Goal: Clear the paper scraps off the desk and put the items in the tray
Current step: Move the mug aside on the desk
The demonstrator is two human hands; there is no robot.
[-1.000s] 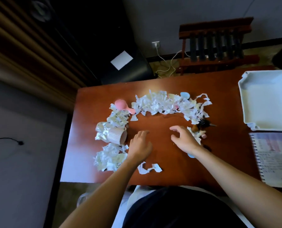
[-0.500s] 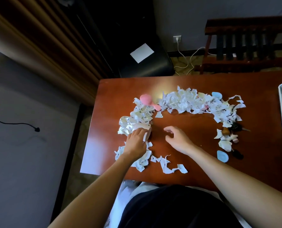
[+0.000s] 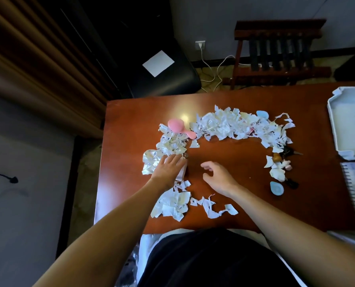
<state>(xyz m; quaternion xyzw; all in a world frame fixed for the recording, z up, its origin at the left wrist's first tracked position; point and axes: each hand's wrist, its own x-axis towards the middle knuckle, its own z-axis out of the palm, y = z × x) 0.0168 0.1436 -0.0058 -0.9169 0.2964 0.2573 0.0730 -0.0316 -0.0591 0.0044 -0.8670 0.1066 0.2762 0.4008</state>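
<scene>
Dark wooden rack [image 3: 276, 52] by far wall; white cable [image 3: 202, 56] in wall socket [image 3: 200, 44]; brown curtain [image 3: 27, 69] left.

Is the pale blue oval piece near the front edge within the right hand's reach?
Likely yes: only bare wooden desk separates the open right hand from the pale blue oval piece.
</scene>
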